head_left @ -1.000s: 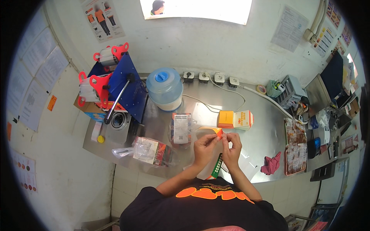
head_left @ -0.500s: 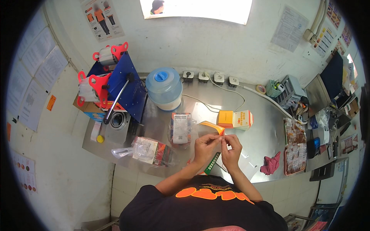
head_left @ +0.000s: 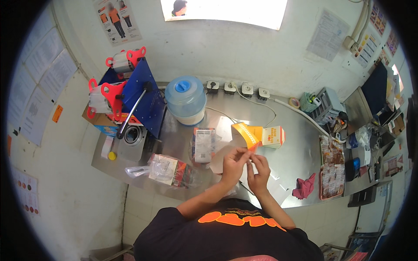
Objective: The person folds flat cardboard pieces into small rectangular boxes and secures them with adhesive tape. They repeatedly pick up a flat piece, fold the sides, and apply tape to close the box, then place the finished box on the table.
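Over the steel table, both my hands are at a thin, printed orange-and-yellow carton piece, bent into a curve. My left hand pinches its lower edge, with a plain greyish-brown face showing beside the fingers. Close against it, my right hand has its fingertips pressed together at the piece's near corner. Just beyond stands a stack of yellow and white printed cartons. To the left lie a plastic-wrapped pack with a white label and another clear-wrapped pack.
A water jug stands at the back, beside a blue machine with a long lever. White sockets and cables line the wall. At right are a pink cloth, trays of small packets and a green basket.
The carton piece has turned in my hands and shows more of its orange face and its plain side. The green strip seen below my hands earlier no longer shows.
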Demonstrator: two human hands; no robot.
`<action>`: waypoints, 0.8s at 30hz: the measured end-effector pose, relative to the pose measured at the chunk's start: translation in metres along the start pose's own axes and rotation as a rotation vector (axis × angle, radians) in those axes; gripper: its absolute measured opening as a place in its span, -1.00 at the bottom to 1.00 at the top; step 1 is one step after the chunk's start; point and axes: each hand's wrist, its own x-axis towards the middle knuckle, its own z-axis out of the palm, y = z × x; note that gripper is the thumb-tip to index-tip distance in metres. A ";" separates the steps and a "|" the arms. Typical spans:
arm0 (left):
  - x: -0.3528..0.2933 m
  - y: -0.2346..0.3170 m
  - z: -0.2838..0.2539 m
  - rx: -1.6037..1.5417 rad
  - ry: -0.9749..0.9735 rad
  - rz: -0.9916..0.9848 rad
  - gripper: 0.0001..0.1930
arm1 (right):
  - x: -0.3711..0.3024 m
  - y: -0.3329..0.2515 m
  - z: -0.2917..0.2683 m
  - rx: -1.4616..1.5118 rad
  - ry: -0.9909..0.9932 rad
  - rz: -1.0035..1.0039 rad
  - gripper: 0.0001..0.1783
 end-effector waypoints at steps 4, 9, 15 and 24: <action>0.019 0.017 -0.001 -0.703 0.209 -0.001 -0.83 | -0.018 0.012 0.012 0.641 -0.244 0.550 -0.61; 0.033 -0.004 -0.029 -0.774 -0.002 -0.242 -0.64 | 0.009 -0.003 -0.007 1.699 -0.091 0.867 -0.41; 0.028 -0.002 -0.024 -0.375 0.060 0.103 -0.52 | 0.027 0.027 -0.033 1.295 -0.055 0.822 -0.50; 0.034 0.003 0.009 -0.258 -0.089 -0.039 -0.61 | 0.036 0.010 -0.016 0.652 0.079 0.409 -0.78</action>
